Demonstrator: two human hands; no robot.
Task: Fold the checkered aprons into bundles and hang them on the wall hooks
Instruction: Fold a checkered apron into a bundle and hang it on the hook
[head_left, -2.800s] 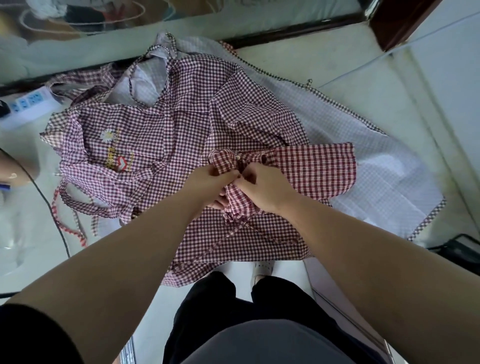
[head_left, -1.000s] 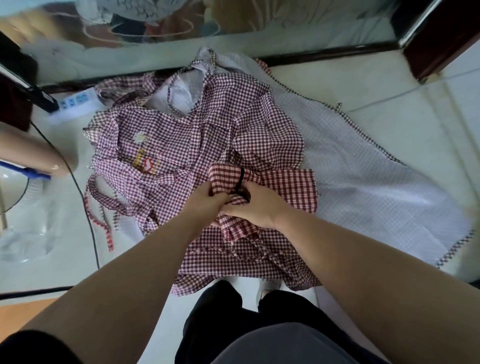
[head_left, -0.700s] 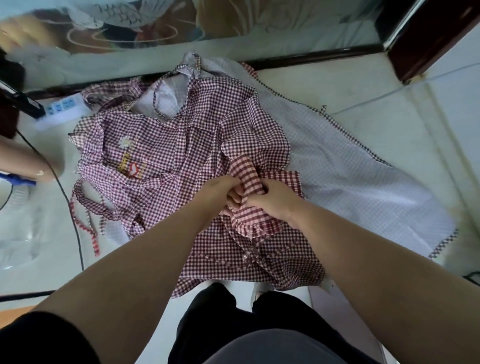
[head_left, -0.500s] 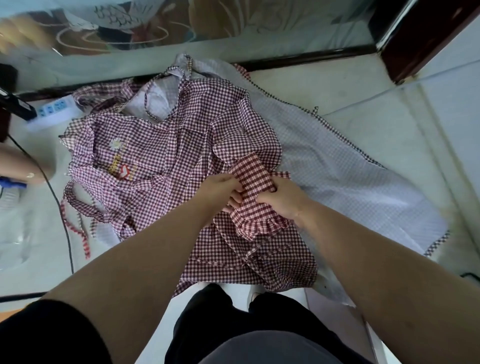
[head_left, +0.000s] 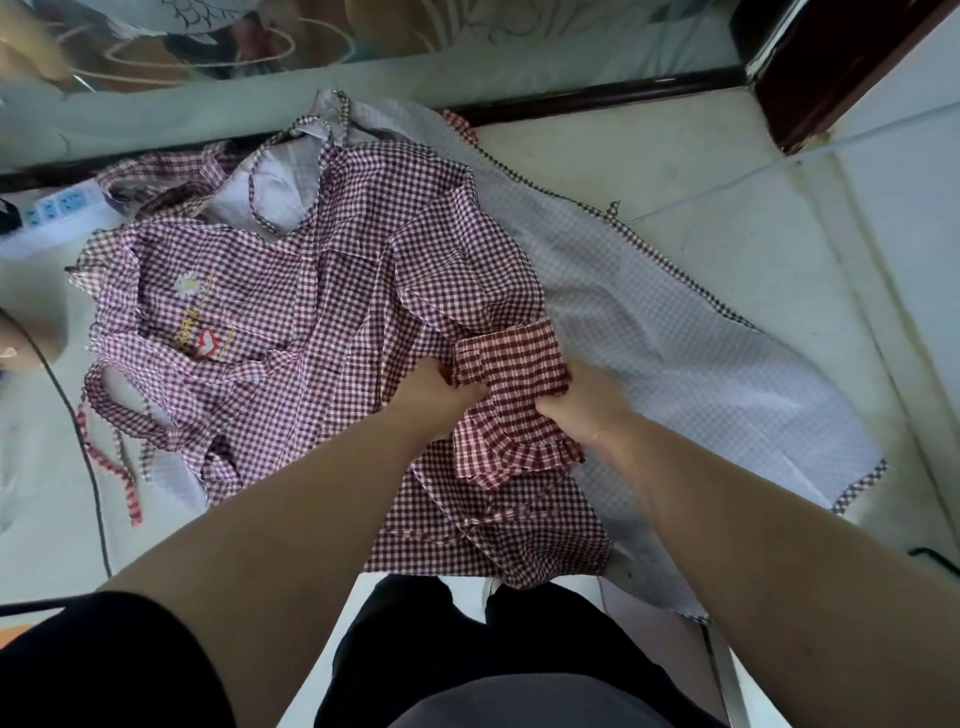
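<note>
A folded bundle of red-and-white checkered apron (head_left: 511, 364) sits in the middle, on top of a heap of purple checkered aprons (head_left: 322, 312). My left hand (head_left: 434, 397) grips the bundle's left side. My right hand (head_left: 589, 402) grips its right side, fingers curled into the cloth. A ruffled edge of the same red apron (head_left: 511, 457) hangs below the bundle between my wrists. One purple apron bears a daisy and a red-and-yellow logo (head_left: 200, 332). No wall hooks are in view.
A pale grey checkered apron (head_left: 701, 364) lies spread on the white tiled floor (head_left: 675, 171) to the right. A white power strip (head_left: 52, 208) and a black cable (head_left: 88, 467) lie at the left. A dark baseboard (head_left: 597, 98) and a dark wooden post (head_left: 821, 78) stand behind.
The red bundle has been turned from standing upright to lying crosswise, and my hands have moved apart to its two ends. The view shifted slightly.
</note>
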